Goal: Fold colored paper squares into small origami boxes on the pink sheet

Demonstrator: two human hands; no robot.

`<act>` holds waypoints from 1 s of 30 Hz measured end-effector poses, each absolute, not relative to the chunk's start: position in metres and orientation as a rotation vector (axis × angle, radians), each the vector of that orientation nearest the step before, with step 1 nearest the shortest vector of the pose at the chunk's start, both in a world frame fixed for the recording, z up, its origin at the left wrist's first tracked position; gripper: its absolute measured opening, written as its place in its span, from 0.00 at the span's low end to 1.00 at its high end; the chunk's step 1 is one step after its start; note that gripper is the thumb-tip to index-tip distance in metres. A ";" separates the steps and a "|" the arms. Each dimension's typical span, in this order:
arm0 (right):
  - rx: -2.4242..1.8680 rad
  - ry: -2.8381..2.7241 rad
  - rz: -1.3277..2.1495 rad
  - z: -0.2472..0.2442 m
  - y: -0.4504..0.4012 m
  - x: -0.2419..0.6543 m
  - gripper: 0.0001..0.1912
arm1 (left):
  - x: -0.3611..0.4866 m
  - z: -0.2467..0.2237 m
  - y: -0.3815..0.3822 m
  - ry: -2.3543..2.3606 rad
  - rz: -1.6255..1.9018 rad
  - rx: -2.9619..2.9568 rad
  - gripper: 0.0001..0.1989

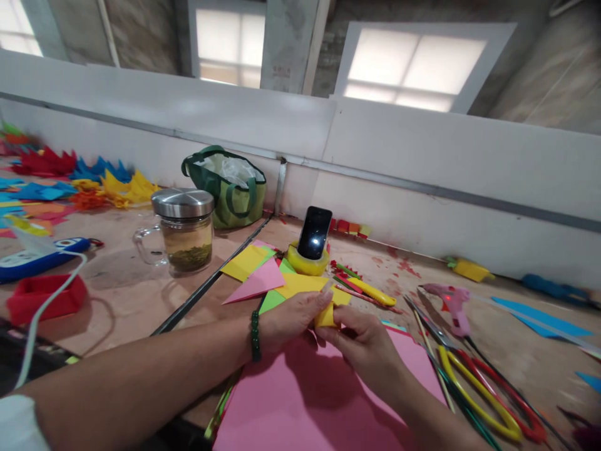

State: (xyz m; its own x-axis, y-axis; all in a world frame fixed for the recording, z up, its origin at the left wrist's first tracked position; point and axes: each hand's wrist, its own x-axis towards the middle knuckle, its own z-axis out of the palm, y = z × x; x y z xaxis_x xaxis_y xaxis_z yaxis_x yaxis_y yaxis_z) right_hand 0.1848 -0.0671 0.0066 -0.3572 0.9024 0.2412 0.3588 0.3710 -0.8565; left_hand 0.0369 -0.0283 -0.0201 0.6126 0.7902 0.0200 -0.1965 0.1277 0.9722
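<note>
A small folded piece of yellow paper (325, 317) is pinched between my two hands, above a stack of pink sheets (282, 401). My left hand (293, 316), with a green bead bracelet (255, 336) at the wrist, grips it from the left. Thumb and fingers of my right hand (361, 341) close on its right side. Just beyond my hands lie a yellow sheet (300, 286) and a pink paper triangle (258, 283). A phone (315, 233) leans upright in a yellow tape roll (307, 260).
To the right are scissors (479, 388), a pink glue gun (451, 304) and a yellow cutter (373, 292). On the left stand a lidded glass mug of tea (185, 241), a green bag (239, 203), a red tape roll (47, 297) and a blue power strip (42, 258).
</note>
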 end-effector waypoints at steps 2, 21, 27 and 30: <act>-1.164 -1.834 1.025 0.007 -0.068 0.184 0.06 | 0.037 -0.020 -0.028 0.586 0.789 1.245 0.31; -1.160 -1.952 0.770 -0.007 -0.063 0.185 0.12 | 0.039 -0.024 -0.027 0.608 0.737 1.250 0.34; -1.221 -2.081 0.570 -0.002 -0.062 0.193 0.08 | 0.035 -0.018 -0.025 0.651 0.718 1.277 0.34; -1.169 -2.108 0.456 -0.001 -0.060 0.198 0.07 | 0.034 -0.018 -0.024 0.693 0.718 1.259 0.35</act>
